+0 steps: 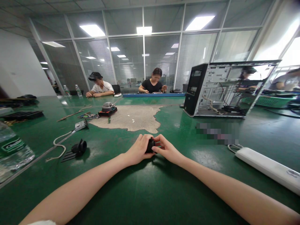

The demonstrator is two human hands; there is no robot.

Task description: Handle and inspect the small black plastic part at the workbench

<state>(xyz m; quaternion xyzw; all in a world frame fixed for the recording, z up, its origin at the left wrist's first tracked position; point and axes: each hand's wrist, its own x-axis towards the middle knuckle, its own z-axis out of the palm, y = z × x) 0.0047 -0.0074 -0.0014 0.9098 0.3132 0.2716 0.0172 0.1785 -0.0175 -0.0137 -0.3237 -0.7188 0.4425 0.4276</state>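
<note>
Clasping a small black part [150, 146] over the green table [150, 193], the left hand [140, 150] wraps around it while the right hand [167, 149] grips its three-o'clock side; its exact shape is hard to make out. A black pronged piece [81, 147] lies at nine o'clock, an open computer case [198, 89] at two.

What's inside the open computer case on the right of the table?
Inside the computer case are pale cables and, on its floor, a dark object too indistinct to name. Whatever lies directly behind the black front panel is hidden.
</note>
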